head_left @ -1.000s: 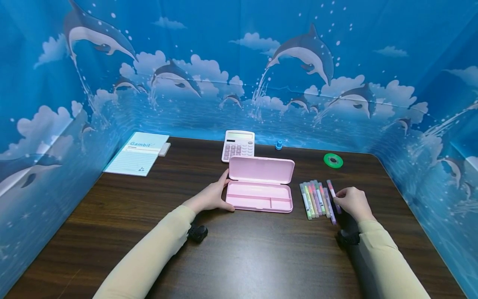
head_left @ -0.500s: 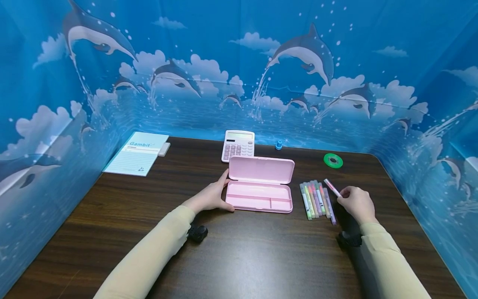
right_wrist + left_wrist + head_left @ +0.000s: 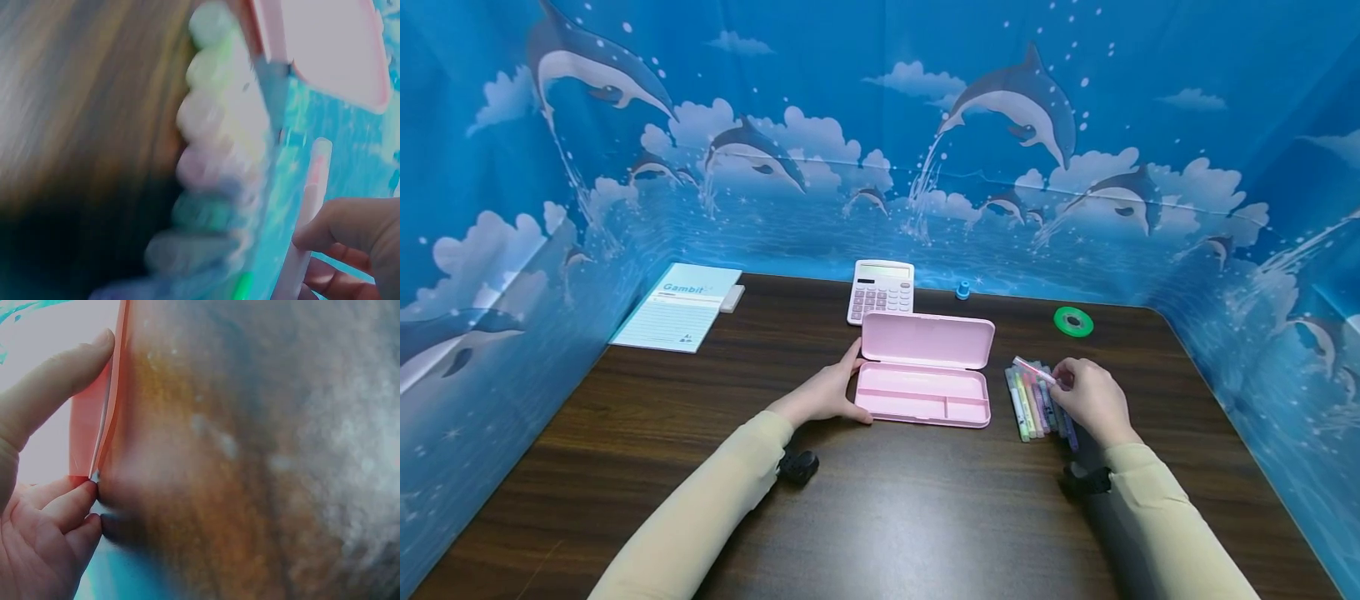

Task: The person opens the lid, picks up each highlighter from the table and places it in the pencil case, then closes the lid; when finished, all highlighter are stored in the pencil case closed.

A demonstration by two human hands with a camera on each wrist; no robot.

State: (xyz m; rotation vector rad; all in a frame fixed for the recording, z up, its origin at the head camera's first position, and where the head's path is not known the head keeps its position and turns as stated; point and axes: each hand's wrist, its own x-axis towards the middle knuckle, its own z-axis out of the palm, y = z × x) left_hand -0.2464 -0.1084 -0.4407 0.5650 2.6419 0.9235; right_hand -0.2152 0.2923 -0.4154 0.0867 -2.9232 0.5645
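Pencil case (image 3: 901, 382): pink, lid up, seen from afar on my head feed. Raised lid and one lifted marker count as done, by my reading; no marker lies in the tray, and the row of markers (image 3: 1024, 407) just right of the case remains, so I judge the work early.

Right hand (image 3: 1093, 400): right of the case, pinching the held marker (image 3: 1035, 370) over the row's far part. A second ago that marker stood at the row's right-hand side; now it slants across the row, nearer the case.

Left hand (image 3: 823, 393): gripping the case's left end, as it was a second ago.

Calculator (image 3: 881, 290): behind the case, partly hidden by its lid; green disc (image 3: 1063, 323) behind and to the right.

Case end, left wrist view: I see thumb and fingertips (image 3: 87, 494) straddling the case's edge.

Marker caps, right wrist view: row blurred near the case; the held marker, pinched between thumb and finger, shows apart from it.
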